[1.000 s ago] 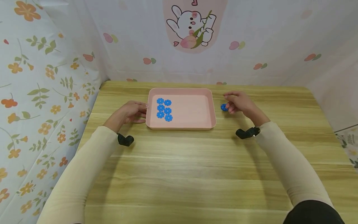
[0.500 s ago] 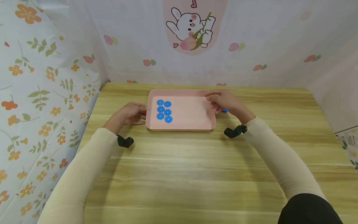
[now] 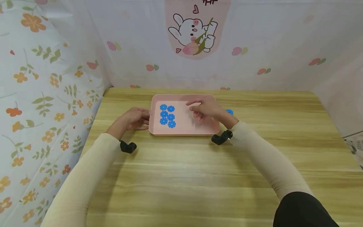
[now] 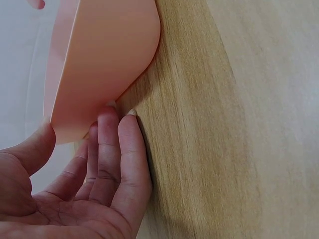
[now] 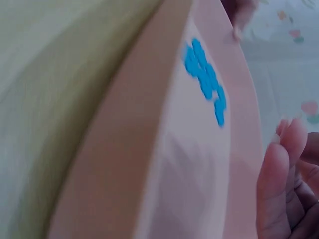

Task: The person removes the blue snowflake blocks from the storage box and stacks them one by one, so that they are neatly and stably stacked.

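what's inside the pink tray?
Six blue flower-shaped pieces lie in the left part of the pink tray. The right hand hides some of the right part in the head view; what's beneath cannot be seen there.

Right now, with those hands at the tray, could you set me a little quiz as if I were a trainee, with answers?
1. Count: how many blue flowers lie in the pink tray?
2. True or false: every blue flower in view is inside the tray.
3. Choose: the right hand is above
A. the tray's left end
B. the tray's right half
C. the table left of the tray

Key:
1. Six.
2. False: another blue flower shows past the tray's right end, partly hidden by the right forearm.
3. B.
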The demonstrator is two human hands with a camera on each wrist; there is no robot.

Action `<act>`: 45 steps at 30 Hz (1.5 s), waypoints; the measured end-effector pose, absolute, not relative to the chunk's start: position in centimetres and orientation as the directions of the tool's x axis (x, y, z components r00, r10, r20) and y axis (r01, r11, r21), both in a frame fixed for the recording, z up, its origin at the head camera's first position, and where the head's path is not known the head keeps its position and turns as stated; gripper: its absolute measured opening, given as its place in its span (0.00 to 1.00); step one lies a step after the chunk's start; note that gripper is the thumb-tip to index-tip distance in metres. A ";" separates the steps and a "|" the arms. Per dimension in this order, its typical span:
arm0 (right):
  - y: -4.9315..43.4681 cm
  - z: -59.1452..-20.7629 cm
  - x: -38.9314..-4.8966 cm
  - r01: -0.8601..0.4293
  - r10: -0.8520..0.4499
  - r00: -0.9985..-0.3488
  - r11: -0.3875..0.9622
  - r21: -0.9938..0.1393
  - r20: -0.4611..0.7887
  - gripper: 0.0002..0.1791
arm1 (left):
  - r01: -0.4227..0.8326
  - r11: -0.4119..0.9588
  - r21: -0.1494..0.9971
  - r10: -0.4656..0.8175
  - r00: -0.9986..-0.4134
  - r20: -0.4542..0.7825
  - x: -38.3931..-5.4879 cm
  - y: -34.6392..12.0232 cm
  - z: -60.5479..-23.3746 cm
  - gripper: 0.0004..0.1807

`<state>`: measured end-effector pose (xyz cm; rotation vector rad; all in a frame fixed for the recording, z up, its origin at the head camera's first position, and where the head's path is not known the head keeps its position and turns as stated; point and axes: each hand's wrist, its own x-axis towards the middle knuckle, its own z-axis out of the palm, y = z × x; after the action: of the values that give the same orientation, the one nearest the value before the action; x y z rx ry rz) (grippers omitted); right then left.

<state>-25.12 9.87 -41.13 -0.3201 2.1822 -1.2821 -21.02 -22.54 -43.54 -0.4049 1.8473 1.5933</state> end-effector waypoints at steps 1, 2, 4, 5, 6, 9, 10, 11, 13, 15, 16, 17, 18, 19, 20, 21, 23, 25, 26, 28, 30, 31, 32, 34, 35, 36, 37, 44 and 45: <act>9.4 -41.2 -25.0 0.075 -0.483 -0.798 0.513 -0.855 -0.360 0.20 | -0.618 0.211 0.757 0.179 -0.737 -0.652 -21.0 -22.5 -43.5 0.24; 8.9 -41.4 -24.9 0.059 -0.494 -0.794 0.517 -0.854 -0.354 0.19 | -0.618 0.212 0.757 0.178 -0.737 -0.652 -21.0 -22.5 -43.5 0.24; 8.0 -41.6 -24.7 0.030 -0.528 -0.773 0.521 -0.853 -0.351 0.19 | -0.617 0.214 0.757 0.178 -0.737 -0.652 -20.9 -22.5 -43.4 0.24; 7.7 -41.7 -24.6 0.017 -0.543 -0.765 0.520 -0.854 -0.345 0.18 | -0.616 0.216 0.758 0.177 -0.738 -0.651 -20.9 -22.5 -43.4 0.24; 7.3 -41.9 -24.5 0.009 -0.554 -0.758 0.519 -0.855 -0.345 0.18 | -0.615 0.218 0.758 0.177 -0.739 -0.650 -20.9 -22.5 -43.4 0.24; 6.5 -42.3 -24.2 0.004 -0.567 -0.747 0.516 -0.856 -0.345 0.17 | -0.616 0.219 0.757 0.176 -0.738 -0.651 -20.9 -22.4 -43.3 0.24; 6.2 -42.4 -24.1 0.003 -0.569 -0.746 0.516 -0.856 -0.345 0.17 | -0.616 0.218 0.757 0.177 -0.738 -0.651 -20.9 -22.4 -43.3 0.25; 6.0 -42.6 -24.0 0.003 -0.571 -0.745 0.516 -0.857 -0.346 0.16 | -0.617 0.219 0.756 0.175 -0.738 -0.652 -21.0 -22.4 -43.3 0.24; 5.6 -43.1 -23.9 0.006 -0.576 -0.738 0.516 -0.857 -0.352 0.16 | -0.619 0.219 0.755 0.172 -0.737 -0.654 -21.0 -22.4 -43.3 0.24; 5.3 -43.6 -23.8 0.011 -0.589 -0.722 0.515 -0.857 -0.363 0.16 | -0.620 0.222 0.753 0.173 -0.735 -0.656 -20.9 -22.4 -43.3 0.24; 5.1 -43.9 -23.7 0.017 -0.597 -0.711 0.512 -0.859 -0.370 0.16 | -0.619 0.222 0.753 0.174 -0.735 -0.656 -20.9 -22.4 -43.4 0.24; 5.0 -44.1 -23.7 0.023 -0.605 -0.702 0.510 -0.860 -0.377 0.16 | -0.619 0.224 0.753 0.175 -0.734 -0.656 -20.9 -22.4 -43.4 0.24; 4.9 -44.4 -23.7 0.027 -0.612 -0.693 0.506 -0.862 -0.382 0.16 | -0.619 0.223 0.753 0.176 -0.734 -0.656 -20.9 -22.4 -43.4 0.24; 4.7 -44.6 -23.6 0.032 -0.618 -0.686 0.501 -0.865 -0.384 0.16 | -0.619 0.224 0.753 0.175 -0.734 -0.656 -20.8 -22.4 -43.4 0.24; 4.6 -44.7 -23.6 0.037 -0.623 -0.680 0.497 -0.867 -0.386 0.16 | -0.620 0.222 0.753 0.174 -0.734 -0.656 -20.8 -22.4 -43.4 0.24; 4.5 -44.8 -23.6 0.042 -0.628 -0.675 0.492 -0.870 -0.388 0.16 | -0.620 0.220 0.753 0.173 -0.735 -0.656 -20.7 -22.4 -43.4 0.24; 4.2 -45.0 -23.5 0.049 -0.632 -0.669 0.487 -0.872 -0.391 0.15 | -0.619 0.221 0.754 0.171 -0.737 -0.654 -20.7 -22.4 -43.4 0.24; 4.0 -45.2 -23.5 0.053 -0.634 -0.665 0.487 -0.872 -0.395 0.15 | -0.614 0.226 0.756 0.171 -0.739 -0.652 -20.6 -22.4 -43.4 0.24; 4.0 -45.2 -23.5 0.052 -0.634 -0.664 0.489 -0.871 -0.395 0.14 | -0.612 0.228 0.757 0.172 -0.740 -0.650 -20.6 -22.4 -43.4 0.24; 3.8 -45.3 -23.4 0.042 -0.633 -0.666 0.497 -0.867 -0.395 0.13 | -0.609 0.230 0.759 0.173 -0.742 -0.648 -20.7 -22.4 -43.4 0.24; 3.7 -45.4 -23.3 0.031 -0.630 -0.668 0.507 -0.861 -0.396 0.12 | -0.608 0.229 0.761 0.174 -0.743 -0.646 -20.7 -22.4 -43.4 0.24; 3.6 -45.5 -23.3 0.022 -0.630 -0.669 0.513 -0.858 -0.394 0.11 | -0.609 0.225 0.761 0.172 -0.743 -0.646 -20.7 -22.4 -43.4 0.24; 3.6 -45.5 -23.2 0.012 -0.629 -0.670 0.521 -0.854 -0.393 0.11 | -0.610 0.222 0.761 0.171 -0.744 -0.646 -20.7 -22.4 -43.4 0.24; 3.5 -45.5 -23.1 -0.006 -0.626 -0.673 0.536 -0.844 -0.393 0.10 | -0.609 0.219 0.762 0.173 -0.745 -0.645 -20.8 -22.4 -43.5 0.24; 3.5 -45.5 -23.1 -0.022 -0.625 -0.676 0.546 -0.837 -0.390 0.10 | -0.610 0.217 0.762 0.174 -0.744 -0.645 -20.8 -22.4 -43.6 0.24; 3.4 -45.4 -23.0 -0.035 -0.623 -0.680 0.554 -0.832 -0.387 0.10 | -0.610 0.215 0.762 0.176 -0.744 -0.645 -20.8 -22.4 -43.6 0.24; 3.4 -45.4 -23.0 -0.051 -0.621 -0.683 0.564 -0.824 -0.383 0.10 | -0.610 0.213 0.763 0.178 -0.744 -0.645 -20.8 -22.4 -43.6 0.24; 3.1 -44.9 -22.7 -0.181 -0.636 -0.680 0.628 -0.757 -0.365 0.11 | -0.609 0.209 0.765 0.186 -0.743 -0.643 -20.8 -22.4 -43.7 0.24; 3.1 -44.8 -22.7 -0.199 -0.639 -0.678 0.637 -0.745 -0.365 0.12 | -0.609 0.209 0.765 0.186 -0.743 -0.643 -20.8 -22.4 -43.7 0.24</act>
<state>-22.72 3.05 -44.85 -0.6507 2.2315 -0.9146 -20.80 -22.39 -43.70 -0.3926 1.8502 1.6015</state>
